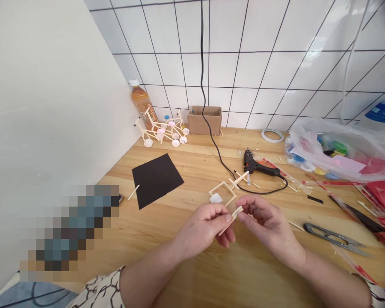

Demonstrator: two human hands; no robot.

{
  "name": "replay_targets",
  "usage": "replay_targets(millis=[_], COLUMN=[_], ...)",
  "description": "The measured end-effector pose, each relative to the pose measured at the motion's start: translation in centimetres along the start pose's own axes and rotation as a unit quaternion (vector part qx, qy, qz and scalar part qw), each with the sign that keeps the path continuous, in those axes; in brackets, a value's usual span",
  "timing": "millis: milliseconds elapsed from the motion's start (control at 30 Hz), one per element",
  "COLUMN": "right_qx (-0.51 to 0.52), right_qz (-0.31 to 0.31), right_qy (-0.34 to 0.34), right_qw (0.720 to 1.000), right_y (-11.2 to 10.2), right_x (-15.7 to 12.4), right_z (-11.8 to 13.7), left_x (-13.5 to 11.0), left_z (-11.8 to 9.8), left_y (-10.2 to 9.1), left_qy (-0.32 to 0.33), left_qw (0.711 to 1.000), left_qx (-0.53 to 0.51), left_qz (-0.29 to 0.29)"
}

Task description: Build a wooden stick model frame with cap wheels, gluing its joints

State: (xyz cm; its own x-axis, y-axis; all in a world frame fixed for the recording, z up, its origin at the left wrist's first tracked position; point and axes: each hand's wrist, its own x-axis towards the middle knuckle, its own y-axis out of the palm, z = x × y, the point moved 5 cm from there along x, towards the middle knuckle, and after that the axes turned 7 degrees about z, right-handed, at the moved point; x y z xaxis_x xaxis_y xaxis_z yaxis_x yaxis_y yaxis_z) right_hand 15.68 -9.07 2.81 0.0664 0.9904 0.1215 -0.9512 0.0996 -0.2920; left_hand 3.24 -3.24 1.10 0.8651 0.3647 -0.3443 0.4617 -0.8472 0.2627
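My left hand (205,226) pinches a few thin wooden sticks (237,211) between thumb and fingers. At their upper end, the fingertips of my right hand (266,220) close on the same sticks. Part of the sticks is hidden behind my left fingers. Just beyond my hands lies a small frame of wooden sticks (217,188), with a white bottle cap (216,198) at its near left side. A black hot glue gun (261,167) rests on its side past the frame. To the right of my right hand are thread snips (333,239).
Stick bicycle models (160,131) stand by a drink bottle (142,102) and a cardboard box (207,123). A black sheet (157,179) lies left. At right are a tape roll (272,136), a plastic bag of caps (340,149) and red packaging. A black cable (202,64) hangs down the tiled wall.
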Motion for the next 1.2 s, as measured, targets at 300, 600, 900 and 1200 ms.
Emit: replay_targets(millis=[300, 600, 900, 1200], right_qx=[0.039, 0.008, -0.001, -0.051], right_qz=[-0.002, -0.014, -0.007, -0.023], right_qy=[0.008, 0.011, -0.008, -0.013], right_qw=[0.999, 1.000, 1.000, 0.998], right_y=[-0.2, -0.5, -0.3, -1.9], right_x=[0.1, 0.2, 0.4, 0.5], right_z=[-0.3, -0.3, -0.3, 0.7], left_x=[0.4, 0.3, 0.1, -0.2], left_z=[0.4, 0.4, 0.1, -1.1], left_y=[-0.1, 0.0, 0.1, -0.8], left_qy=[-0.019, -0.020, -0.015, 0.038], left_qw=[0.999, 0.999, 1.000, 0.994], left_qx=[-0.048, -0.033, 0.016, 0.090], left_qz=[0.018, 0.021, 0.006, -0.051])
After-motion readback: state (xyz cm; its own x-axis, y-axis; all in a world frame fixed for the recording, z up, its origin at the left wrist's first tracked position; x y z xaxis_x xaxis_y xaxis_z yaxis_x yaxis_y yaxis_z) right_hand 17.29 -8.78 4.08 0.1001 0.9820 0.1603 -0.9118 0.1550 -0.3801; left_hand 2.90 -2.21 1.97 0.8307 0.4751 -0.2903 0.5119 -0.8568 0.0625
